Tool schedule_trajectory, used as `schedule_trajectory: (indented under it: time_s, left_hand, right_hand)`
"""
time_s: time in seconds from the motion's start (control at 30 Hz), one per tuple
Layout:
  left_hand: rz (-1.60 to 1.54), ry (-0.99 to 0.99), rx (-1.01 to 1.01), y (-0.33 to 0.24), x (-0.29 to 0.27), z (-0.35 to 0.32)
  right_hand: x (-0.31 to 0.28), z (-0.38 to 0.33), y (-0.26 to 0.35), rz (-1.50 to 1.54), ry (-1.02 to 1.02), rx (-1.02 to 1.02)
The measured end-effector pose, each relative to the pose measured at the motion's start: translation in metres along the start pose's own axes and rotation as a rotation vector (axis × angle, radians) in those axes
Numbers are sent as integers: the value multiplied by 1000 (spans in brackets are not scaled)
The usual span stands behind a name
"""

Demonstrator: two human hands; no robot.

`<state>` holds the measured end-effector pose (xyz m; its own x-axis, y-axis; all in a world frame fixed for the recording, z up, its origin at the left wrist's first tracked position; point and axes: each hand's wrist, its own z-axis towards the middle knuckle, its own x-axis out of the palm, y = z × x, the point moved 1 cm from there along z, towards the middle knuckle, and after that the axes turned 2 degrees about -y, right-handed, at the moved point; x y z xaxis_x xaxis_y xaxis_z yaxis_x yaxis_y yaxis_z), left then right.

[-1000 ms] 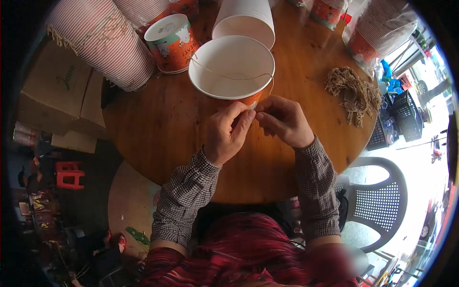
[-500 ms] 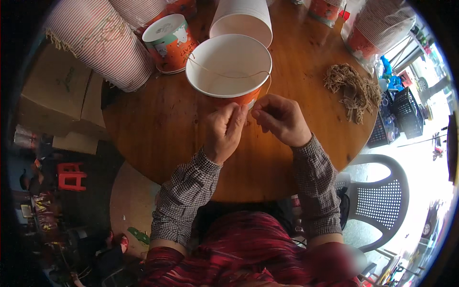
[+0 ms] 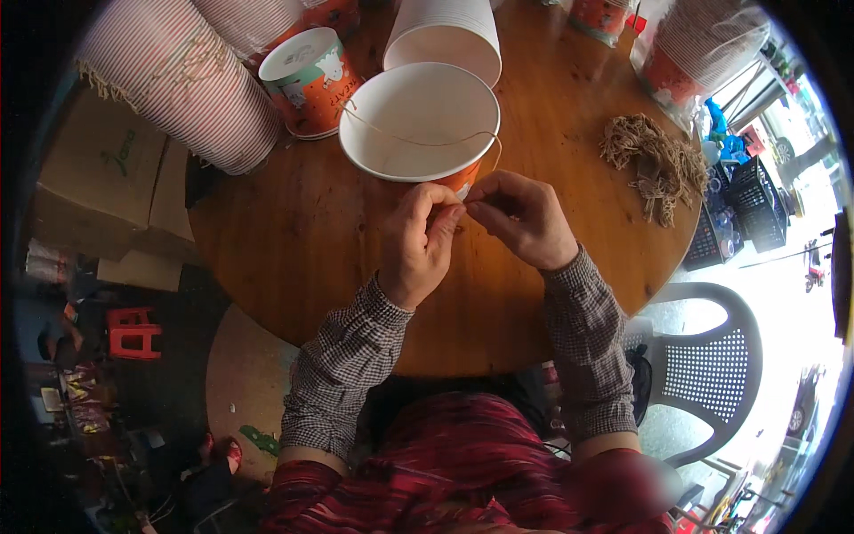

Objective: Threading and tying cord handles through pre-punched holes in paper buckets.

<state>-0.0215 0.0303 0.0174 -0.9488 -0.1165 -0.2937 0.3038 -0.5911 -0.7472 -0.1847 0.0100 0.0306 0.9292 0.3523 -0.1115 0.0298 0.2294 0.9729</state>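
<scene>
Both hands meet just below the white paper bucket (image 3: 420,120): left hand (image 3: 420,236) and right hand (image 3: 525,218) pinch closed on the thin twine handle (image 3: 418,140). Keeping the twine taut and the pinch close to the rim should help here.

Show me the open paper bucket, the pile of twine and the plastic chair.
open paper bucket (image 3: 418,116), head view, white inside.
pile of twine (image 3: 654,160), head view, middle of heap.
plastic chair (image 3: 707,374), head view, perforated seat.

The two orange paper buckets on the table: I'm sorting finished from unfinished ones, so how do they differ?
The near bucket stands upright, open and white inside, with string across its mouth; the far bucket is tipped, printed side showing. Both hands, left hand and right hand, work at the near bucket; the far bucket is untouched. Both have orange walls.
</scene>
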Motion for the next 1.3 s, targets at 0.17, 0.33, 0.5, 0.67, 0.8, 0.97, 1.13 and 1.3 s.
schedule_trajectory:
  time_s: [0.17, 0.33, 0.5, 0.67, 0.8, 0.97, 1.13, 1.3]
  left_hand:
    - [79, -20, 111, 5, 1, 0]
    - [112, -28, 159, 9, 6, -2]
    - [263, -179, 409, 6, 2, -4]
    - [466, -178, 465, -21, 9, 33]
    - [676, 27, 284, -27, 27, 52]
    - [786, 107, 134, -20, 23, 58]
    - [743, 199, 108, -22, 4, 57]
    - [656, 230, 45, -20, -7, 46]
  right_hand:
    - [0, 2, 1, 56, -31, 62]
    - [-4, 3, -9, 69, -6, 77]
    - [-35, 20, -9, 327, -564, -129]
    - [-50, 48, -30, 414, -756, -271]
    - [-44, 55, -45, 403, -724, -313]
    - [-11, 37, -42, 646, -490, -226]
    - [1, 32, -44, 798, -418, 8]
    - [8, 27, -47, 850, -285, 59]
